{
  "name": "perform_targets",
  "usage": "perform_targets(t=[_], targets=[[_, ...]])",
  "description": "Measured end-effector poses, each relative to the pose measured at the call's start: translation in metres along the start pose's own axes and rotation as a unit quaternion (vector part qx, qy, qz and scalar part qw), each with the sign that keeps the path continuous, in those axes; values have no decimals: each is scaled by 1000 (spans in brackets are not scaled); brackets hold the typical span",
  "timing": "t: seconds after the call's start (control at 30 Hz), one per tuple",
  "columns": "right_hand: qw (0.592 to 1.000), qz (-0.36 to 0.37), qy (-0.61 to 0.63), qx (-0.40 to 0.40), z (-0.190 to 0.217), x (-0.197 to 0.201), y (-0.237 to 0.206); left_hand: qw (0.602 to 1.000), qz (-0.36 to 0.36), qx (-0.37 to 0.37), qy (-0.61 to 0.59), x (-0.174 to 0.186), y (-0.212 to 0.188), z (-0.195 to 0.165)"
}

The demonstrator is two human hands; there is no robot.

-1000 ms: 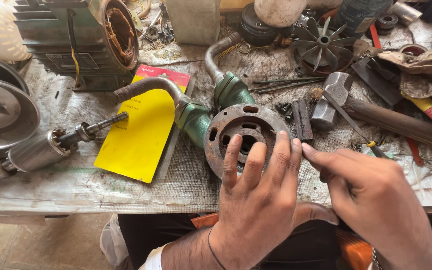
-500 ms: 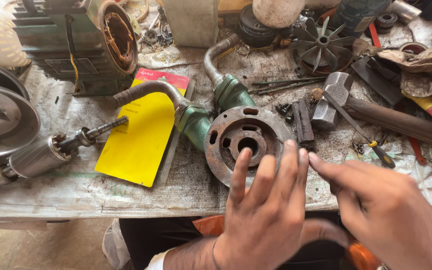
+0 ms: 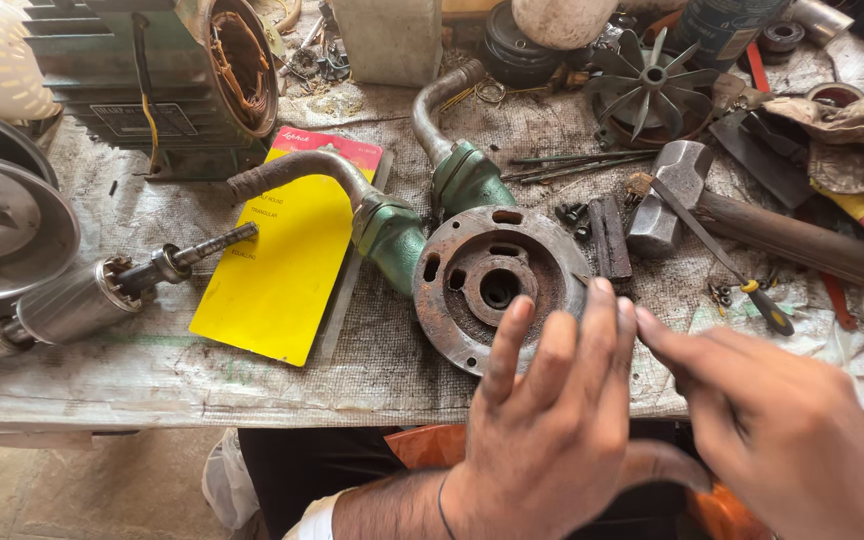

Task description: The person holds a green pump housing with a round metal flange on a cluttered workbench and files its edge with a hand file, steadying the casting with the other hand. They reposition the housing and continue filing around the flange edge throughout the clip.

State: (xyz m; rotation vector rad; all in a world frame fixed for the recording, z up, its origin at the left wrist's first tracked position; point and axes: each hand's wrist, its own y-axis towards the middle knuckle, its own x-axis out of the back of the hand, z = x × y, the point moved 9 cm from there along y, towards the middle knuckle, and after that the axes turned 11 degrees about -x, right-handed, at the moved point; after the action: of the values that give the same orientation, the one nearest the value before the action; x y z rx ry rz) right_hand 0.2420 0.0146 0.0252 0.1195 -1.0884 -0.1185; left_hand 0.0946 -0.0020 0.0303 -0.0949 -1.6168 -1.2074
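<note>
hovering left hand (image 3: 552, 420) fingers spread, right hand (image 3: 782, 430) fingertips pinched, over bench front edge beside rusty pump casing (image 3: 497, 285).

A flat yellow card pack (image 3: 277, 265) with a red header strip at its far end lies left of centre on the bench, tilted, its far right corner just beside the green pipe elbow (image 3: 389, 228). Small dark print runs down its face. A dull metal plate label (image 3: 140, 120) sits on the motor's near side, far left.
</note>
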Motion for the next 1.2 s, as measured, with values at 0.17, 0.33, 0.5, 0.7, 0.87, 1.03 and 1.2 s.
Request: perform_targets(t=[0.17, 0.33, 0.5, 0.7, 0.87, 1.03, 1.2], targets=[[998, -10, 1, -62, -17, -1, -5, 1000, -1, 10, -4, 0, 0, -3], [998, -13, -46, -34, -8, -6, -5, 1000, 10, 15, 0, 0, 1, -1], [997, -43, -68, -20, 14, -2, 3, 999, 11, 36, 16, 1, 2, 5], [998, -53, -22, 14, 36, 2, 14, 997, 18, 47, -65, 10, 5, 21], [998, -25, -57, 6, 42, -1, 15, 994, 45, 45, -86, 18, 3, 45], [998, -55, -16, 32, 49, 2, 19, 994, 47, 30, -96, 15, 5, 46], [998, -36, 8, 44, 42, -3, 19, 995, 53, 13, -80, 6, 8, 43]])
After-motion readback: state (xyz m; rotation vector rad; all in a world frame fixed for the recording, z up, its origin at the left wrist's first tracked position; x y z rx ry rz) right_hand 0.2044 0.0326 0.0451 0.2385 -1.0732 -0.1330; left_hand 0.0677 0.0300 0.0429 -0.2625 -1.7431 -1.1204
